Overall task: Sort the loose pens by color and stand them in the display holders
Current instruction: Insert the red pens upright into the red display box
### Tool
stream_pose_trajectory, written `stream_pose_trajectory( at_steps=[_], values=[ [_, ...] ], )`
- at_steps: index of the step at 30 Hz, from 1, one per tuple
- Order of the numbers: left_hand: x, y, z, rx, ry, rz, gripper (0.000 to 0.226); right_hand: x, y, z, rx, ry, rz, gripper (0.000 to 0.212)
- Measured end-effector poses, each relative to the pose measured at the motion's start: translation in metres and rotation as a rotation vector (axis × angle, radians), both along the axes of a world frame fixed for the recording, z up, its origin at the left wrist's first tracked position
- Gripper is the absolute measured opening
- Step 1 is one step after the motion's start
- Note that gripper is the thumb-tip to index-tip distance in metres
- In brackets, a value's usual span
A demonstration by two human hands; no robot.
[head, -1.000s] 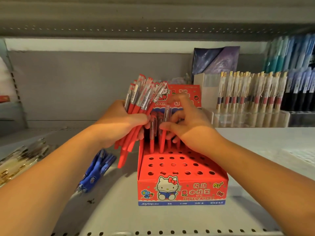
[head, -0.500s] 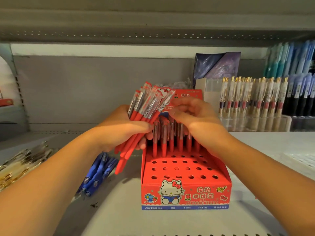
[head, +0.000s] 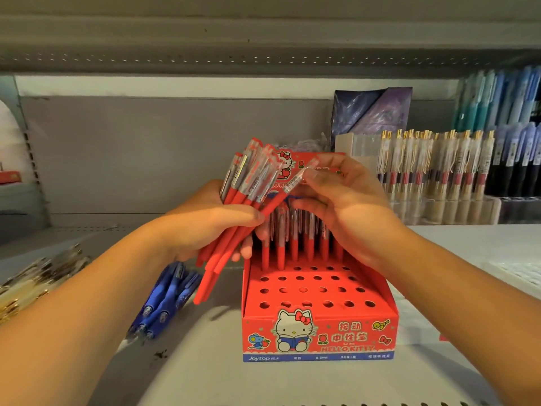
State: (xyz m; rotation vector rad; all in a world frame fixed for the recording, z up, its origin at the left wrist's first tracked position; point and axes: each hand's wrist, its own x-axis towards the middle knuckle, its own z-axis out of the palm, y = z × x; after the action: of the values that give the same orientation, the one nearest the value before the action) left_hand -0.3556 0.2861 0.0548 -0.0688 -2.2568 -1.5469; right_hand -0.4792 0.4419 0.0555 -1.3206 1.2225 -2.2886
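Note:
My left hand (head: 205, 224) grips a bundle of red pens (head: 243, 186) that fans up and to the right, left of a red display holder (head: 319, 332) with rows of holes. My right hand (head: 342, 206) pinches the clear top end of one red pen (head: 281, 197) that slants out of the bundle, above the holder's back. Several red pens (head: 295, 238) stand in the holder's back row, partly hidden by my right hand. A pile of loose blue pens (head: 164, 300) lies on the shelf left of the holder.
Gold-trimmed pens (head: 32, 279) lie at the far left. A clear rack of gold-clipped pens (head: 424, 168) and dark and blue pens (head: 515, 159) fills the right back. A purple packet (head: 371, 112) stands behind the holder. The upper shelf (head: 263, 48) hangs overhead.
My right hand rose from the pens standing in the holder's back row up to the bundle and now pinches the top of one red pen. My left hand kept hold of the bundle.

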Motion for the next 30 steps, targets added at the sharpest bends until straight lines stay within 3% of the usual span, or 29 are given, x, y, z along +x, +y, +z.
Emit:
stream_pose_trajectory(
  at_steps=[13, 18, 23, 30],
  values=[
    [-0.005, -0.009, -0.001, -0.026, 0.004, 0.199, 0.011, -0.015, 0.008, 0.012, -0.111, -0.059, -0.313, 0.013],
    [-0.004, -0.009, -0.002, -0.070, 0.010, 0.193, 0.017, -0.020, 0.003, 0.007, 0.100, 0.215, -0.527, 0.020],
    [-0.004, -0.006, -0.002, -0.068, 0.033, 0.170, 0.019, -0.016, -0.002, -0.002, 0.208, 0.352, -0.566, 0.035],
    [-0.003, -0.007, 0.001, -0.062, 0.047, 0.132, 0.025, -0.013, -0.001, -0.005, 0.222, 0.318, -0.495, 0.035]
  ],
)
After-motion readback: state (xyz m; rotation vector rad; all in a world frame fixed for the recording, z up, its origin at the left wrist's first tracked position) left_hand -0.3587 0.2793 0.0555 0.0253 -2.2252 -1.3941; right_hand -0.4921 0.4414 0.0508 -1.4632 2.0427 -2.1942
